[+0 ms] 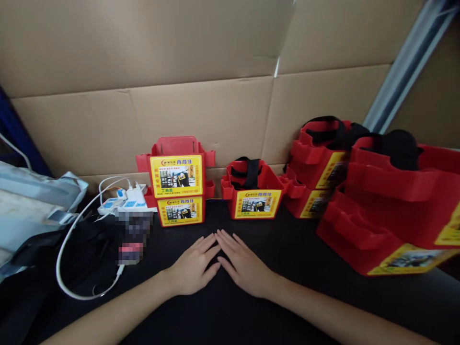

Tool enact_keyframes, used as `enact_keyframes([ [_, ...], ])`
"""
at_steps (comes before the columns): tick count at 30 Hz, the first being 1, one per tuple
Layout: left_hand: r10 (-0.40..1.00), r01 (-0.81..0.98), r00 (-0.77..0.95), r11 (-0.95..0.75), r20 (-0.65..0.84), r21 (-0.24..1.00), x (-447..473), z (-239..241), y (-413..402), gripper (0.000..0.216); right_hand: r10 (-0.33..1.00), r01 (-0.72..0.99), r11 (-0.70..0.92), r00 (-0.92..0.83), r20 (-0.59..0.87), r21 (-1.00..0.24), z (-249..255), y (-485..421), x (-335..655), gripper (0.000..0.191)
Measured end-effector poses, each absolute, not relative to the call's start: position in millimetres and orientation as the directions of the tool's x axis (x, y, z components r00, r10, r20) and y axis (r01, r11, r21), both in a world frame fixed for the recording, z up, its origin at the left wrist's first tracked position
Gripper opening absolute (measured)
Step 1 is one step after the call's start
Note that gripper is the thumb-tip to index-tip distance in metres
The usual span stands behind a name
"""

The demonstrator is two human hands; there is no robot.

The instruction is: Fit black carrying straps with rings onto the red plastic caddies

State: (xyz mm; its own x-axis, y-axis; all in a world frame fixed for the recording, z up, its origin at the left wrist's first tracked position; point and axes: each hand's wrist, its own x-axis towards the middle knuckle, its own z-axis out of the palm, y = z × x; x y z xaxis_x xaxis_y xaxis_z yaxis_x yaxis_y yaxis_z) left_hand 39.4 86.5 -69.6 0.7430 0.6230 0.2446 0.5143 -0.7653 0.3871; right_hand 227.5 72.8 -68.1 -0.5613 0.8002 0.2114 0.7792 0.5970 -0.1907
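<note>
- Left hand: palm down on the black table, fingers extended, thumb apart.
- Right hand: same posture, angled inward; fingertips of both hands appear to touch.
- Nine o'clock from the hands: pixelated item, detail obscured, beside a looped white cable.
- Between two and three: near stack, red, black material on top.
- One o'clock: single red box, upright, yellow label forward, black strap inside.
- Eleven: left stack, two red boxes, labels forward.
- Ten: power strip, plugs inserted.
- Two: far stack, two red boxes, strapped.
- Twelve, rearmost: cardboard.
</note>
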Motion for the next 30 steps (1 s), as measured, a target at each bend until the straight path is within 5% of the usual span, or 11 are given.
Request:
enact_keyframes([
  [5,0.568,0.503,0.799,-0.812,0.197,0.296,12.7,-57.3,87.8,0.055,0.759,0.737,0.65,-0.635,0.14,-0.186,-59.1,67.9,223.4,0.054],
  [30,0.606,0.54,0.771,-0.784,0.195,0.306,12.4,-57.6,93.2,0.049,0.756,0.724,0.651,-0.646,0.107,-0.228,-54.5,74.7,238.9,0.051],
])
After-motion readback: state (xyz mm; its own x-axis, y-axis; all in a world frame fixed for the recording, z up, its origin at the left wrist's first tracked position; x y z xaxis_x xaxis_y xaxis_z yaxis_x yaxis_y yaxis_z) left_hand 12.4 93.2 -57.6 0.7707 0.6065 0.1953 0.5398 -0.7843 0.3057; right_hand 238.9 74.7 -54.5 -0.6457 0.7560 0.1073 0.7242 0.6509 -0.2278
